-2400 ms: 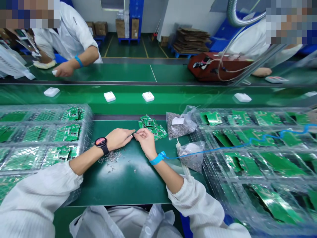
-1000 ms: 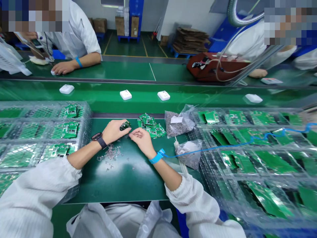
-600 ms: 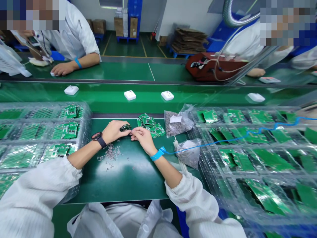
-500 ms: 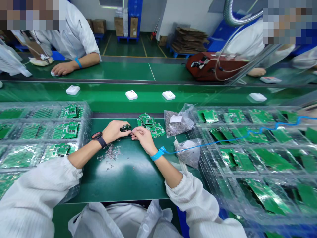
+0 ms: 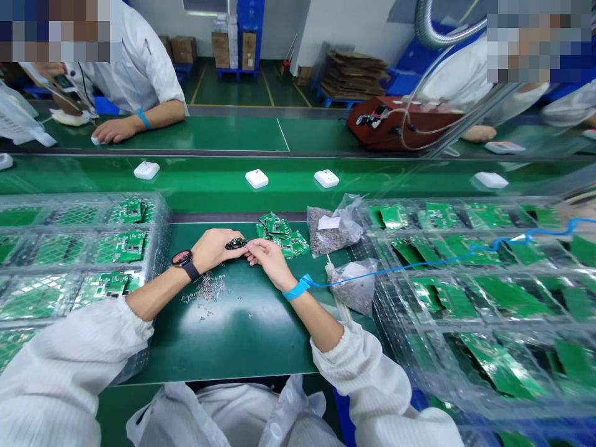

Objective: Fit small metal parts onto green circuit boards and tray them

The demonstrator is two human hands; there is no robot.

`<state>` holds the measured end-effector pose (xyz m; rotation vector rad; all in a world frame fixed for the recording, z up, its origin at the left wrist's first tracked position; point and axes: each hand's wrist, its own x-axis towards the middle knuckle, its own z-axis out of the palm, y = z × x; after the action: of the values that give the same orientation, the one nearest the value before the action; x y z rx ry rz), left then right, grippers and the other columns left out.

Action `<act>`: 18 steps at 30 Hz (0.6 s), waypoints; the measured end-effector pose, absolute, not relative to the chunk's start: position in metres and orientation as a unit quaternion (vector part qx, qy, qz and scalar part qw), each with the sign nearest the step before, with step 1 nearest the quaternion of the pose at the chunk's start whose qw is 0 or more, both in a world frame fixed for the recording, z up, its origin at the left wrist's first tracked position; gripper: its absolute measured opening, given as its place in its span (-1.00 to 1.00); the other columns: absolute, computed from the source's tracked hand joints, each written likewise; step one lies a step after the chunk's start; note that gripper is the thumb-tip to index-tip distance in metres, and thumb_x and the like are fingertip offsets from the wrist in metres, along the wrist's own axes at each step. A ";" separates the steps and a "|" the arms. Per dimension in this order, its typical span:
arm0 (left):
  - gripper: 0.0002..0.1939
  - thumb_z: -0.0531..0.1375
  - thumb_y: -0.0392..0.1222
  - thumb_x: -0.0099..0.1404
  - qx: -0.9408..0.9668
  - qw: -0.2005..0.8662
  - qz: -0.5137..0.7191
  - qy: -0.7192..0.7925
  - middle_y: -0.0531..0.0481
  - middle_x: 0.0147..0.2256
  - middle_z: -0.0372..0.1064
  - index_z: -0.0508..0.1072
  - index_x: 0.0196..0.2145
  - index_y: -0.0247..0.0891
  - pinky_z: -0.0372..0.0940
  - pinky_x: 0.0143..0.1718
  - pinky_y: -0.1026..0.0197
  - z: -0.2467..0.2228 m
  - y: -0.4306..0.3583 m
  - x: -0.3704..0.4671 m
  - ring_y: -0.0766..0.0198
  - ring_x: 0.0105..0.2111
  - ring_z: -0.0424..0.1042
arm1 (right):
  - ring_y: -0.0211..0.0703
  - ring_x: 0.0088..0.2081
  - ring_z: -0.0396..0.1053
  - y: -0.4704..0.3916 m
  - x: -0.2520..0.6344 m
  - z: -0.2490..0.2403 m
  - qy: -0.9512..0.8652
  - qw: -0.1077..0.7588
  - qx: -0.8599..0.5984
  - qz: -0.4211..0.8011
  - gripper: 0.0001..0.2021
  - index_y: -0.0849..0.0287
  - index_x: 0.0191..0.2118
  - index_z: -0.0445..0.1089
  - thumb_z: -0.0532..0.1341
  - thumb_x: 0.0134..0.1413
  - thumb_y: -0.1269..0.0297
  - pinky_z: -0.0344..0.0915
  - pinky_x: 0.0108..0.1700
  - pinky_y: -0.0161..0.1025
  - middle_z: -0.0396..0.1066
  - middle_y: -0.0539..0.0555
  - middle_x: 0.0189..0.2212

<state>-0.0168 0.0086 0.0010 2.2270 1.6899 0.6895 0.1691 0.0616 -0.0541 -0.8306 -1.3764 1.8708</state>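
Note:
My left hand (image 5: 215, 249), with a dark watch at its wrist, is closed on a small circuit board (image 5: 236, 243). Fingers of my right hand (image 5: 267, 259) are pinched together at the board's right end; whatever they hold is too small to make out. A blue strap with a cord circles my right wrist. Just behind my hands lies a pile of green circuit boards (image 5: 291, 241). Many tiny metal parts (image 5: 209, 288) are scattered on the green table (image 5: 228, 347), below my left hand. Two clear bags of small parts (image 5: 334, 231) stand to the right.
Clear trays of green boards flank the table, at left (image 5: 161, 230) and right (image 5: 386, 273). Beyond runs a green belt (image 5: 200, 186) carrying white square devices (image 5: 257, 179). Across it, a person's hand (image 5: 116, 130) rests on the far table, left of a red-brown case (image 5: 395, 127).
The white devices on the belt have shifted right. My left hand has tilted the board slightly, and my right fingers remain at its end. Across the belt, another hand has appeared by the left person's tool.

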 end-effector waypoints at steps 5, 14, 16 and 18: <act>-0.65 0.17 0.14 0.42 0.761 0.129 0.244 0.587 0.01 -0.31 0.58 0.54 -0.23 -0.19 0.24 -0.27 0.22 0.001 0.008 -0.015 0.19 -0.31 0.53 | -0.27 -0.44 0.40 0.062 0.171 -0.054 -0.504 0.324 -0.318 0.735 -0.72 0.15 -0.35 0.51 0.40 -0.03 0.03 0.37 -0.38 -0.32 0.50 0.01 -0.47; -0.64 0.19 0.16 0.41 0.752 0.116 0.235 0.605 0.02 -0.35 0.56 0.52 -0.26 -0.19 0.18 -0.34 0.24 0.001 0.008 -0.016 0.20 -0.35 0.52 | -0.26 -0.47 0.39 0.062 0.170 -0.056 -0.536 0.326 -0.315 0.712 -0.67 0.14 -0.36 0.49 0.40 0.00 -0.05 0.37 -0.40 -0.29 0.48 0.00 -0.50; -0.64 0.20 0.17 0.40 0.749 0.110 0.231 0.612 0.02 -0.35 0.56 0.52 -0.25 -0.19 0.17 -0.35 0.24 0.001 0.008 -0.017 0.18 -0.35 0.52 | -0.27 -0.48 0.38 0.062 0.169 -0.056 -0.544 0.330 -0.313 0.705 -0.66 0.14 -0.35 0.47 0.38 0.02 -0.07 0.37 -0.39 -0.29 0.47 -0.01 -0.49; -0.64 0.21 0.18 0.39 0.749 0.106 0.227 0.614 0.01 -0.35 0.56 0.52 -0.24 -0.19 0.16 -0.35 0.23 0.001 0.008 -0.018 0.17 -0.34 0.52 | -0.26 -0.48 0.37 0.062 0.169 -0.057 -0.551 0.330 -0.314 0.699 -0.65 0.13 -0.34 0.47 0.37 0.04 -0.08 0.37 -0.40 -0.29 0.46 -0.02 -0.50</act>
<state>-0.0176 0.0079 0.0006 2.2047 1.8074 0.6691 0.1689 0.0619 -0.0568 -0.8223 -1.4419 1.8276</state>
